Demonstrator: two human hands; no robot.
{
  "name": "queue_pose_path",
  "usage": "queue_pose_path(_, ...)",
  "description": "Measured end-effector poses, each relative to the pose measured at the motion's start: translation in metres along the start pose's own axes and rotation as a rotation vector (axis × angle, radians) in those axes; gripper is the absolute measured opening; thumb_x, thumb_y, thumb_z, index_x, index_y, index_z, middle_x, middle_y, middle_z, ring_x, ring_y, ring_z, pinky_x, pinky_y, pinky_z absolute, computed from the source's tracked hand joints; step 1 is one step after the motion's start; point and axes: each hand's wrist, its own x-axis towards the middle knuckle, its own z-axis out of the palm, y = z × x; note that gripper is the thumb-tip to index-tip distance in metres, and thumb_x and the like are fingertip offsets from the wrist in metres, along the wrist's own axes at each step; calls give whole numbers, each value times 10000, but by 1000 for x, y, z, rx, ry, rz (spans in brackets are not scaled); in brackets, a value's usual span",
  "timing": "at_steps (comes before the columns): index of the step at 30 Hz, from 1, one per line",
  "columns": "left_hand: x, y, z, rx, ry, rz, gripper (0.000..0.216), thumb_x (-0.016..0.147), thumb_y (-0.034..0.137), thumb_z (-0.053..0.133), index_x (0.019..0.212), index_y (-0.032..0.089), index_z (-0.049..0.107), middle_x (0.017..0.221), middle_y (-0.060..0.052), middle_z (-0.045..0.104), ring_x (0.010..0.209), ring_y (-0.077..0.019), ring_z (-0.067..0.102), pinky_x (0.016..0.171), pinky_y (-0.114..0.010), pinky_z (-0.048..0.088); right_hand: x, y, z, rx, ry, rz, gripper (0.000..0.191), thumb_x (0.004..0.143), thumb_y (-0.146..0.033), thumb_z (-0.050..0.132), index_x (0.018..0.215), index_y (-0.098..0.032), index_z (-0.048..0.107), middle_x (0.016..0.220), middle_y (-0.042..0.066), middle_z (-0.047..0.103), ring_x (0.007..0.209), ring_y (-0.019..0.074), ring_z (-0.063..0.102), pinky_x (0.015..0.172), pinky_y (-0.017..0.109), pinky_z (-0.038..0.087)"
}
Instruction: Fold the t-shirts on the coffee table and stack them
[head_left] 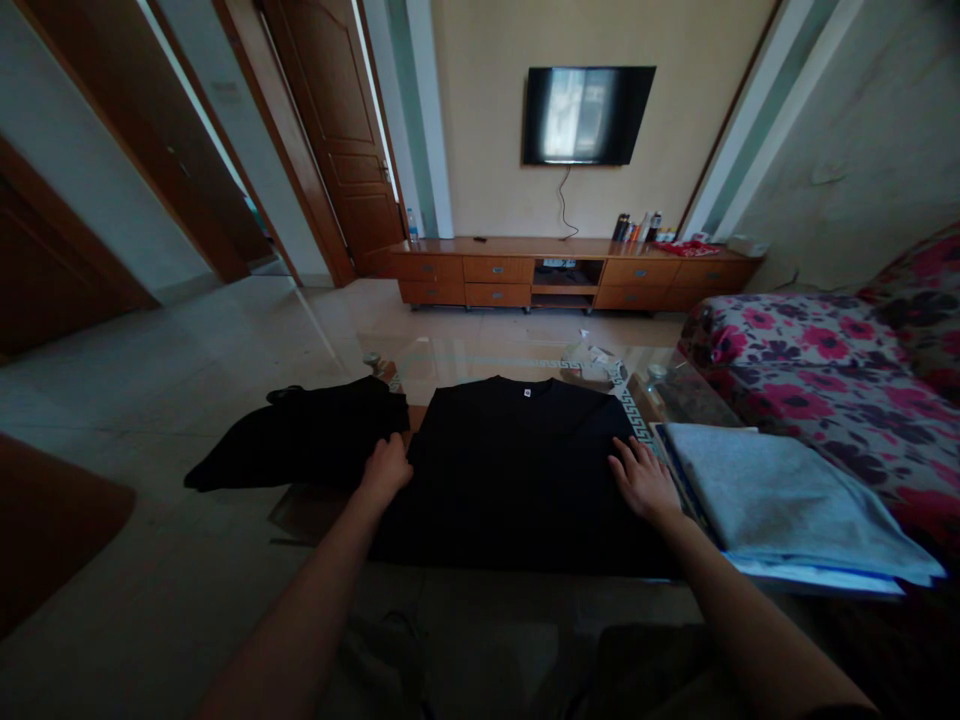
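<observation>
A black T-shirt (517,480) lies spread on the glass table in front of me, its neckline and small white label at the far side. At its left edge, my left hand (388,467) has its fingers curled closed on the cloth. My right hand (643,477) rests open on the shirt's right side, fingers apart and palm down. Left of the shirt is a heap of black clothing (300,435), partly hanging past the table. Folded grey cloth (787,495) lies on a pile to the right.
The glass table (480,357) has a patterned border. A flowered sofa (795,330) stands at the right. Beyond is a low wooden TV cabinet (495,268) with several bottles, below a wall television (589,115). A brown wooden furniture edge (60,520) shows at the left.
</observation>
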Motion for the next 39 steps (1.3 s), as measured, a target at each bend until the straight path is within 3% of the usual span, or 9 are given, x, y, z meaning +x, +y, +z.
queue_pose_path(4, -5, 40, 1, 44, 191, 222, 574, 840, 143, 551, 1412, 169, 511, 1459, -190, 512, 1274, -306, 563, 1016, -380, 449, 14, -9, -5, 14, 64, 32, 686, 1040, -554, 217, 1606, -183, 328, 1673, 133, 258, 1535, 308, 236, 1222, 495, 249)
queue_pose_path(8, 6, 66, 22, -52, 192, 384, 562, 1015, 383, 386, 1539, 181, 398, 1635, -146, 341, 1499, -286, 326, 1201, -421, 275, 24, -8, 3, -1, 20, 6, 712, 1032, -574, 219, 1623, -184, 289, 1701, 112, 176, 1567, 291, 136, 1250, 497, 174)
queue_pose_path(13, 24, 63, 50, -22, 104, 360, 678, 1019, 568, 317, 1593, 207, 337, 1690, -129, 222, 1564, -286, 177, 1237, -448, 180, 31, 7, 21, 9, -66, 56, 840, 1000, -665, 194, 1628, -110, 254, 1698, 137, 163, 1571, 284, 124, 1256, 470, 164)
queue_pose_path(18, 29, 58, 52, -14, 81, 338, 681, 1007, 606, 319, 1596, 264, 337, 1696, -84, 219, 1566, -285, 170, 1237, -448, 174, 41, 4, 29, 37, -63, 161, 921, 986, -680, 168, 1610, -6, 240, 1677, 203, 190, 1563, 316, 143, 1241, 485, 190)
queue_pose_path(25, 46, 72, 45, -86, 70, 202, 645, 1001, 543, 350, 1564, 231, 384, 1660, -136, 298, 1521, -342, 273, 1188, -516, 284, 64, -3, 23, 101, 1, 223, 829, 983, -615, 249, 1555, -23, 353, 1605, 255, 339, 1510, 393, 258, 1201, 556, 212)
queue_pose_path(32, 84, 83, 46, -122, 70, 73, 719, 967, 471, 426, 1582, 121, 296, 1635, -228, 279, 1516, -399, 243, 1191, -544, 266, 119, 17, 22, 146, 70, 237, 677, 932, -400, 472, 1497, -31, 419, 1427, 272, 527, 1341, 387, 484, 1096, 484, 376)
queue_pose_path(39, 124, 78, 44, -178, 118, 35, 702, 912, 384, 520, 1562, 188, 340, 1538, -201, 427, 1398, -413, 388, 1096, -574, 374, 161, 28, 31, 201, 51, 242, 657, 939, -363, 492, 1508, -42, 423, 1417, 244, 547, 1322, 362, 499, 1100, 452, 379)
